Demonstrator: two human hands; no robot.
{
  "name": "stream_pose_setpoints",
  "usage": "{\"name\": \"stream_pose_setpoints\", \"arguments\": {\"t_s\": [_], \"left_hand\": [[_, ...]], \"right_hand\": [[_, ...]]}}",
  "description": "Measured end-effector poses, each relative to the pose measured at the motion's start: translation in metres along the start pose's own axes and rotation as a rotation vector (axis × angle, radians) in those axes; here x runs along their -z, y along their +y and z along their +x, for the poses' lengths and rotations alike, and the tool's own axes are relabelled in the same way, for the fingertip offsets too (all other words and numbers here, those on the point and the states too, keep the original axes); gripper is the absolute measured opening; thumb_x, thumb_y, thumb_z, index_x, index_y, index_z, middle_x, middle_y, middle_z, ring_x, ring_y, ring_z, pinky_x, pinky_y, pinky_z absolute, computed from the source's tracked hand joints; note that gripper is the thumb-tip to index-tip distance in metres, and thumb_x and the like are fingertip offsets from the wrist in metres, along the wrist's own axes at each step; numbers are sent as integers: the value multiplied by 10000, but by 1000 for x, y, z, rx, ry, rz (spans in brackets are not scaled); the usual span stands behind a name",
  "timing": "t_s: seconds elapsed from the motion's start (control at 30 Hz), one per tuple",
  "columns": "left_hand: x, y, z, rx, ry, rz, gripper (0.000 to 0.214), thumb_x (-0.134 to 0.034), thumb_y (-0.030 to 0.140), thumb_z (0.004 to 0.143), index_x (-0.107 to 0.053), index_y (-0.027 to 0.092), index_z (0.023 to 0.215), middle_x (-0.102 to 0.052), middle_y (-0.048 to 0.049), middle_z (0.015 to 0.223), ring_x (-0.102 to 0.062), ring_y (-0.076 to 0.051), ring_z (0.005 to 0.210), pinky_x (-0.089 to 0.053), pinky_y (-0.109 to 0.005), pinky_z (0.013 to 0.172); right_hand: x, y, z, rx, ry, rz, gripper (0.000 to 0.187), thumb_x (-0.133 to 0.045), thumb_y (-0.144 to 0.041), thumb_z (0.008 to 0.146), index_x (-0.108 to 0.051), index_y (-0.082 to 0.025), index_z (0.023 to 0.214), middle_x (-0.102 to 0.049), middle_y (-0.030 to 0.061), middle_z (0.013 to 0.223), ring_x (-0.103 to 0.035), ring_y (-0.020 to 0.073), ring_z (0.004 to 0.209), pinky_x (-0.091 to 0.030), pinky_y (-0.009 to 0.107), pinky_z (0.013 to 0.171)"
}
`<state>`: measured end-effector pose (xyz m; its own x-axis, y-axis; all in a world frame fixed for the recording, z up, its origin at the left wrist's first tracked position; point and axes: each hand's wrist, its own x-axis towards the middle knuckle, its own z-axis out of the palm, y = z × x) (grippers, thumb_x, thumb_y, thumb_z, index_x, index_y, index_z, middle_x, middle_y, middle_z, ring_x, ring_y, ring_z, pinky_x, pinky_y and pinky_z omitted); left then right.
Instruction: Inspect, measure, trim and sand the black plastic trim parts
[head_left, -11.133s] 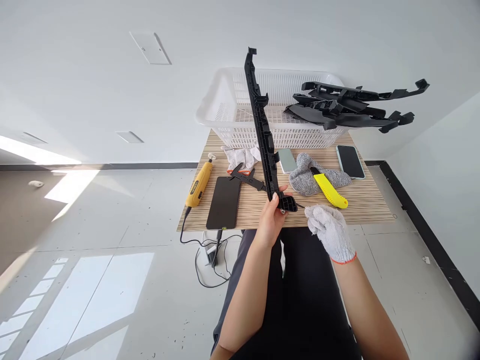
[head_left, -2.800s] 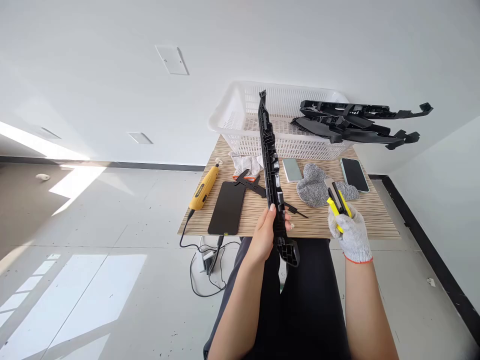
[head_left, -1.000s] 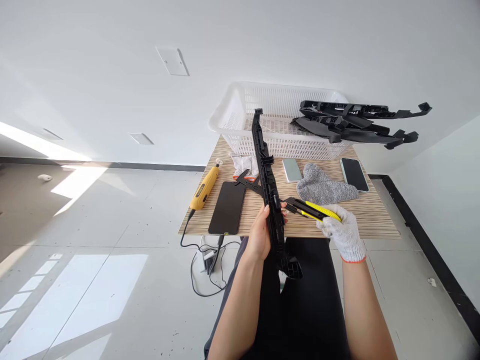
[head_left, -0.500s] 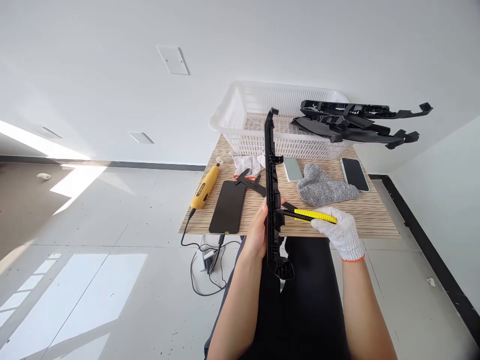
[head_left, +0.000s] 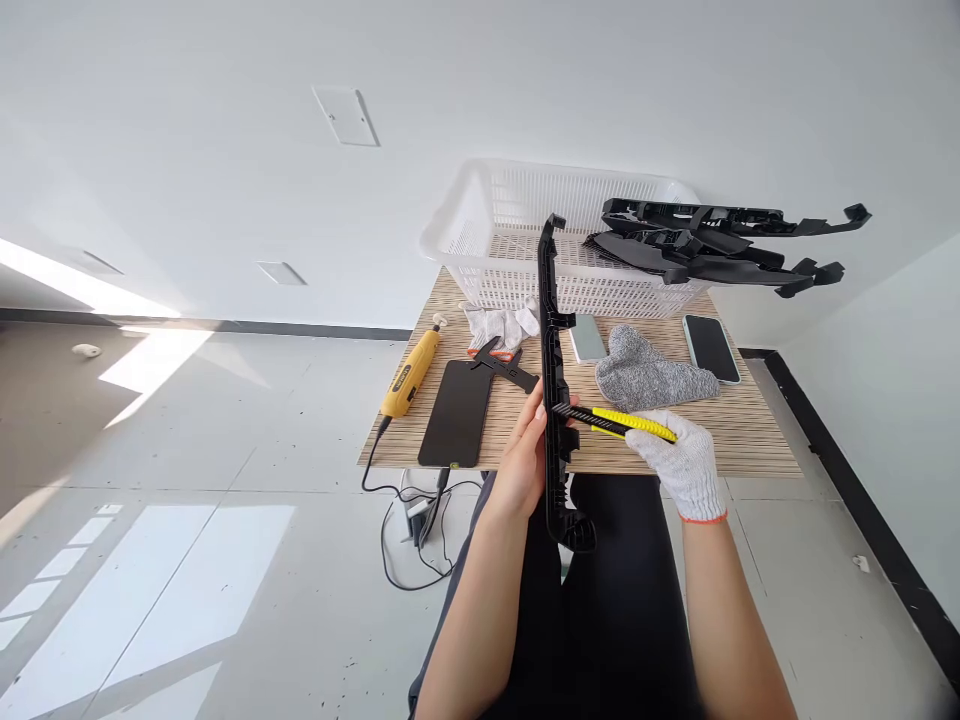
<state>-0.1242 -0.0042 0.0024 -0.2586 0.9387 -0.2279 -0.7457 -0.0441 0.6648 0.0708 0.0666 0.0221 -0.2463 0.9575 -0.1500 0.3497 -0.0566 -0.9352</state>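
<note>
The bare left hand (head_left: 525,460) gripped the long black part (head_left: 553,370). The gloved right hand (head_left: 681,465) gripped a yellow knife (head_left: 626,424), its blade tip hidden.

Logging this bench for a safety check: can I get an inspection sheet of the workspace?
Surface: wooden table, crowded.
Job's things: black plastic strip tilted over the near edge; yellow utility knife tip against it.
Clutter: white basket, black parts across its rim, yellow rotary tool, black phone, grey glove, white gloves.
Grips: bare left hand closed on the strip; gloved right hand closed on the knife.
Cables: black cables hanging from the near edge to the floor.
Surroundings: white wall.
</note>
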Motion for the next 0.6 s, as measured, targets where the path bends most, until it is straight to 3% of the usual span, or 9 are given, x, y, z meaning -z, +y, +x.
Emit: {"name": "stream_pose_setpoints", "arguments": {"t_s": [0.23,0.4,0.53,0.6], "left_hand": [[0,1,0,3,4,-15,600,-655,345,916,-494,271,1490,-753,-69,1202,-696,-232,1138,-444,-397,1097],[0,2,-1,4,-9,-17,588,-654,343,917,-506,260,1480,-755,-74,1201,-700,-222,1117,-461,-382,1070],[-1,2,-1,9,-6,-13,623,-675,357,900,-496,254,1487,-755,-82,1199,-699,-234,1123,-472,-380,1054],[-1,3,-1,9,-14,-6,620,-668,360,907,-489,260,1491,-751,-83,1211,-696,-231,1125,-491,-362,1017]], "right_hand": [[2,0,0,-39,50,-6,382,-828,-413,682,-774,-156,959,-639,-3,605,-532,127,526,-434,248,483],[4,-2,-1,-30,33,-18,394,-831,-429,682,-775,-159,964,-668,15,641,-585,153,566,-484,271,521],[4,-1,-1,-16,-53,-20,431,-857,-453,655,-774,-154,953,-692,34,674,-618,179,599,-517,299,552],[4,0,-1,-10,11,-28,454,-843,-479,677,-772,-150,983,-678,29,654,-607,176,586,-514,303,549]]}}
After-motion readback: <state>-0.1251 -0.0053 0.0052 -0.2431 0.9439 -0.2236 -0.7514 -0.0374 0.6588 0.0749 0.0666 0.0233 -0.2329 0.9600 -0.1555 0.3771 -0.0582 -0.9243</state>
